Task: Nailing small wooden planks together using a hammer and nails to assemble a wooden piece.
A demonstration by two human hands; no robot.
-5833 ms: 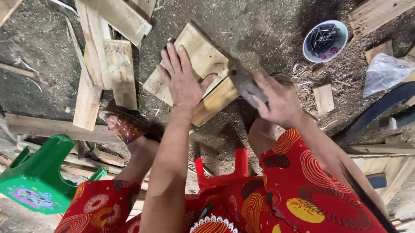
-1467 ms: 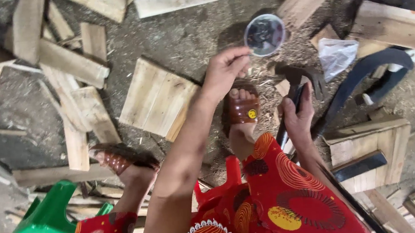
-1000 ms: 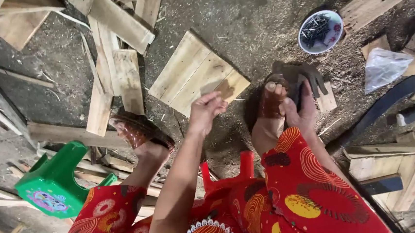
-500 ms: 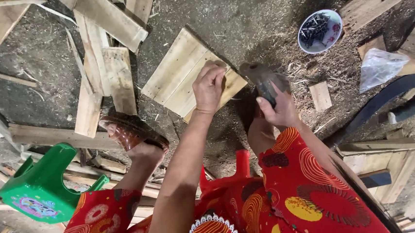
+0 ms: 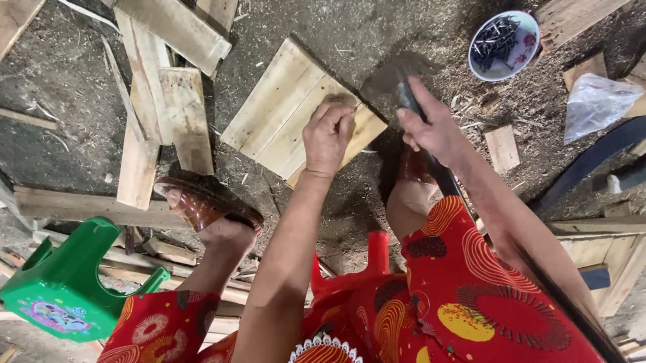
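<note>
pale slatted wood panel (image 5: 280, 112) flat on dirt, tilted diagonally; blurred hammer (image 5: 400, 85) raised above its edge.

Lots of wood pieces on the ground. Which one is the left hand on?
The square panel of joined boards in the middle. The left hand rests on its near corner; the planks to the left lie loose and untouched.

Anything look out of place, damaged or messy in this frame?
Yes. Wood offcuts lie scattered at all angles on the sawdust-covered ground, and a green stool lies tipped over. The bowl of nails stands upright, nothing spilled.
</note>
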